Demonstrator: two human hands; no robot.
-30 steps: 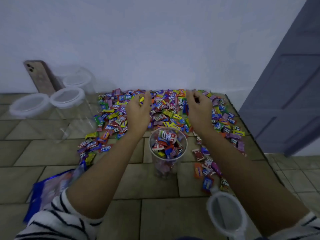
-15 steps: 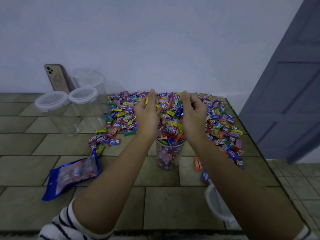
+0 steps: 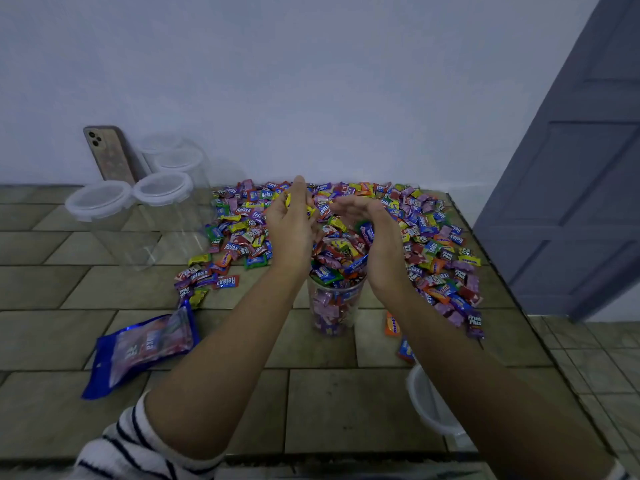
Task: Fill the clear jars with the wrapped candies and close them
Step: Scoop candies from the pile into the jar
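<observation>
Close to the person, a white lid [image 3: 427,407] lies on the counter [image 3: 346,410], off to the right. A floppy blue bag [image 3: 145,344] lies on the left side. A little further, in the middle, stands the open jar [image 3: 334,308]. It is packed with candies [image 3: 341,259], and they heap up above its rim.

Both hands are right over the jar's mouth. The left hand [image 3: 291,226] stands on its edge. Its fingers [image 3: 299,190] are bent a little, with yellow candies pinched in them. The right hand [image 3: 375,240] is curved like a cup. Its fingers [image 3: 346,202] curl over toward the left hand, with candies tucked under them. How many it has hold of I cannot tell.

I think this is the drop-in step, and the jar looks nearly too full. So let the candies go slowly, low over the mouth. Keep both hands like a wall round the rim so none roll off. Then pat the heap down flat, or the lid may not sit.

Behind the hands, the big pile [image 3: 426,237] of loose candies covers the counter up to the wall [image 3: 311,81]. Far to the left wait some empty jars [image 3: 162,192] with lids on, and a phone [image 3: 109,154] leans on the wall.
</observation>
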